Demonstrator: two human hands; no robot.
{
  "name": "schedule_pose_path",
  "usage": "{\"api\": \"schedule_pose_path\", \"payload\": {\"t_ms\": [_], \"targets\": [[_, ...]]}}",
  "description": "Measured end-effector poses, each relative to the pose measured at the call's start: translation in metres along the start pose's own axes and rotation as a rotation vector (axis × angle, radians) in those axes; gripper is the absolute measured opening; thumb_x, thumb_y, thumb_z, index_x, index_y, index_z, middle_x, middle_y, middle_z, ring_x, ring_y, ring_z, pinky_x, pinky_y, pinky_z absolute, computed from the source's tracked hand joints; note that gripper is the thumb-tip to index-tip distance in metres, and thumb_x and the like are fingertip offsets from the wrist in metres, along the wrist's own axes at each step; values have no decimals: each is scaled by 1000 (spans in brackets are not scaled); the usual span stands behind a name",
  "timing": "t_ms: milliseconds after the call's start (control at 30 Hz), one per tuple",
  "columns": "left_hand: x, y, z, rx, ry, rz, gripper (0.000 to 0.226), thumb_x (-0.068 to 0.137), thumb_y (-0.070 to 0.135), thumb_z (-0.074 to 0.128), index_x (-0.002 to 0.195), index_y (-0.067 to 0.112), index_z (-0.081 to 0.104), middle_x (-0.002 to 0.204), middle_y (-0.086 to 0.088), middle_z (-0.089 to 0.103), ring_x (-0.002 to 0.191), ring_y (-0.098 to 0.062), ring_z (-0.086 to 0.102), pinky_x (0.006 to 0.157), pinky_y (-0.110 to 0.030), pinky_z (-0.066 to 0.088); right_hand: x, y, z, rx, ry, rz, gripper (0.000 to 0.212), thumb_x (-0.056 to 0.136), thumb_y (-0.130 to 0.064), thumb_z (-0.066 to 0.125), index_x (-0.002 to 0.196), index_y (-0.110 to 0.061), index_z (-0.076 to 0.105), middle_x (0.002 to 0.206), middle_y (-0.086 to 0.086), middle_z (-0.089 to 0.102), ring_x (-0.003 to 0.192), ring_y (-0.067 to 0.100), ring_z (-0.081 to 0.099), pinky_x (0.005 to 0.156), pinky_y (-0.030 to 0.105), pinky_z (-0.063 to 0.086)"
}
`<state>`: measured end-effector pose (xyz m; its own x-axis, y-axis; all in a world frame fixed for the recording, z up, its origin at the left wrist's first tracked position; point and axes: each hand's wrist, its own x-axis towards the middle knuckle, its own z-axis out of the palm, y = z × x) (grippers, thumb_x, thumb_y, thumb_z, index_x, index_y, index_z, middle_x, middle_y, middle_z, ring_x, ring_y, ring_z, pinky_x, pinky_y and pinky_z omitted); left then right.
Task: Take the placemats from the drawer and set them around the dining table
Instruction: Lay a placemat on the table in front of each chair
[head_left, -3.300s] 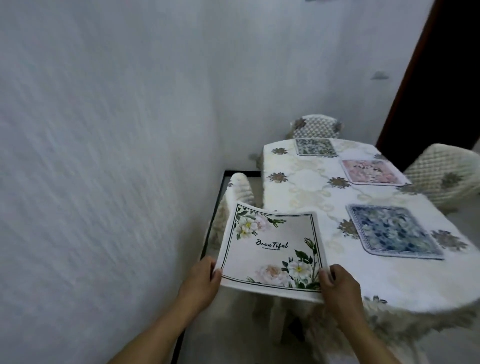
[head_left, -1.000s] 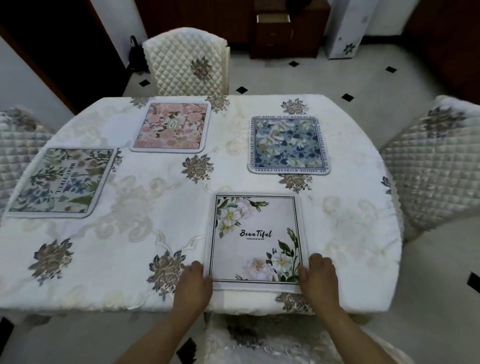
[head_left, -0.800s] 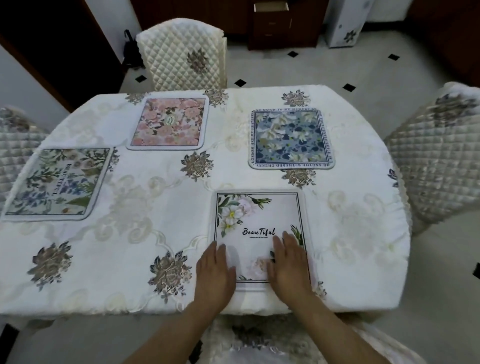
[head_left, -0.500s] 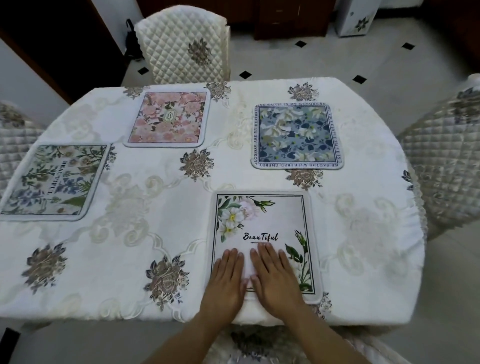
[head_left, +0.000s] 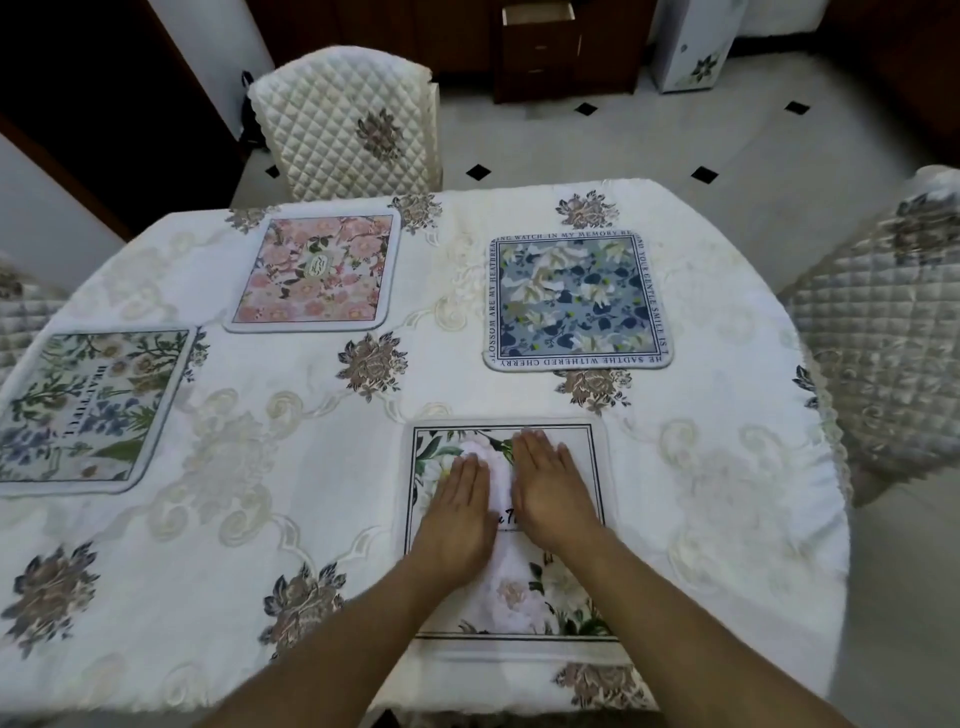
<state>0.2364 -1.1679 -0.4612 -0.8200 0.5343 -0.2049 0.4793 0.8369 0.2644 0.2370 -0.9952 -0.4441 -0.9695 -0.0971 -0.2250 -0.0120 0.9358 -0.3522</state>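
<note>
Change since 0.5 s ago: both hands have slid from the near part of the white floral placemat (head_left: 587, 587) toward its far edge; the mat itself has stayed in place at the near edge of the table.

Left hand (head_left: 460, 512): flat, palm down, fingers straight and together, pressing on the mat; grasping nothing.

Right hand (head_left: 550, 491): flat, palm down, fingers extended, just beside the left hand and slightly farther forward; grasping nothing. Both forearms cross the mat's near half and hide part of its print, including most of the lettering.

Table (head_left: 727, 493): covered in a cream embroidered cloth with grey-brown flower motifs. 4 placemats lie on it, all flat and well apart from one another.

- White floral placemat: near centre-right, under both hands.
- Blue floral placemat (head_left: 574, 301): far right, bordered with text.
- Pink floral placemat (head_left: 314, 275): far centre-left.
- Green botanical placemat (head_left: 83, 410): left edge, partly cut off by the frame.

Surroundings: 1 quilted chair (head_left: 345, 124) at the far side behind the pink mat; another quilted chair (head_left: 883, 343) at the right. A dark wooden cabinet with an open top drawer (head_left: 537, 10) stands far back on a pale tiled floor (head_left: 701, 140) with black diamond insets.
</note>
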Motion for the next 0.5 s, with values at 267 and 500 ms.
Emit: {"api": "schedule_pose_path", "payload": {"t_ms": [267, 500], "targets": [[80, -14, -20, 138, -181, -64, 69, 98, 42, 17, 150, 0, 0, 159, -22, 0, 147, -35, -2, 121, -47, 6, 39, -3, -19, -65, -200, 36, 65, 99, -32, 29, 154, -11, 3, 163, 5, 0, 150, 20, -2, 121, 43, 5], [34, -62, -35, 145, -164, -195, 76, 93, 47, 10, 149, -4, 3, 158, -25, 2, 147, -39, 2, 119, -47, 12, 13, 55, -38, -63, -161, 135, 63, 98, -22, 26, 154, -9, 0, 163, 7, -4, 150, 20, -5, 121, 40, 3]]}}
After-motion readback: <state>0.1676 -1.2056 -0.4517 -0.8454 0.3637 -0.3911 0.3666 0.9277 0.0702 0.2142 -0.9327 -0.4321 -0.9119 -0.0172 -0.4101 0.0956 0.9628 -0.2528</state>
